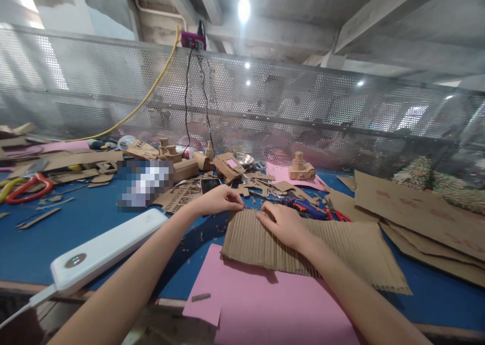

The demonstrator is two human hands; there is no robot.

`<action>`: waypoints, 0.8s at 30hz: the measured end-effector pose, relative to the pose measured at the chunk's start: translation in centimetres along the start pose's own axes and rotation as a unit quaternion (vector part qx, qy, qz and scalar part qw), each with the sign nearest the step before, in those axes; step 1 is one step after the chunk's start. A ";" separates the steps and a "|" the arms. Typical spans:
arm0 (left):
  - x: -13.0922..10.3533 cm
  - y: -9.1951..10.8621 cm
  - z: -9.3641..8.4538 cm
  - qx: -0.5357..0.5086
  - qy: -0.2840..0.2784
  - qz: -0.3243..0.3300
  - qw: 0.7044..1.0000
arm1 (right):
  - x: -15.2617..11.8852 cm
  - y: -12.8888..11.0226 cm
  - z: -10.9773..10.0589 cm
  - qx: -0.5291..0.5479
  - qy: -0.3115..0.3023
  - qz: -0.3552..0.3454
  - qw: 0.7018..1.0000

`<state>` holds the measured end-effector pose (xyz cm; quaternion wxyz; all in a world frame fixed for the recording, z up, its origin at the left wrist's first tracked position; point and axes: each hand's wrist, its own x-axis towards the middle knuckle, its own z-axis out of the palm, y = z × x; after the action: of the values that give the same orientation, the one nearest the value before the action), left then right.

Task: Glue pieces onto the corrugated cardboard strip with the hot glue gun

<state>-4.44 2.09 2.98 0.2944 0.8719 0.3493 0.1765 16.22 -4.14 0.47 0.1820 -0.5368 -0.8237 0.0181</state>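
A wide sheet of corrugated cardboard (348, 244) with its ridges showing lies in front of me, its left end slightly raised over pink paper (265, 304). At the sheet's far left corner, my left hand (222, 199) pinches the edge between thumb and fingers. My right hand (284, 224) rests on the ridged face and grips the far edge, thumb on top, a short way right of the left hand. Some of its fingertips are hidden behind that edge. Beyond the right hand lies a blue glue gun (308, 208), near red-handled pliers (337, 214).
A white power bank (108, 249) with a cable lies left. Red-handled scissors (32, 188) sit farther left among cardboard scraps. Small cardboard models (301, 167) stand at the back, before a perforated metal screen (242, 97). Large cardboard sheets (420, 213) are stacked on the right.
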 end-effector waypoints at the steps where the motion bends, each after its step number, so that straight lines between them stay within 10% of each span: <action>1: 0.0 -0.1 0.0 0.000 -0.001 0.000 1.000 | 0.0 0.0 0.0 0.001 0.000 0.001 1.000; 24: 0.5 -0.6 1.5 0.114 0.003 0.027 0.993 | 0.0 -0.5 -0.2 0.006 -0.026 0.014 1.000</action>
<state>-3.67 2.19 1.53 0.1872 0.9084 0.3442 0.1462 15.84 -4.39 0.78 0.1638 -0.5466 -0.8203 0.0393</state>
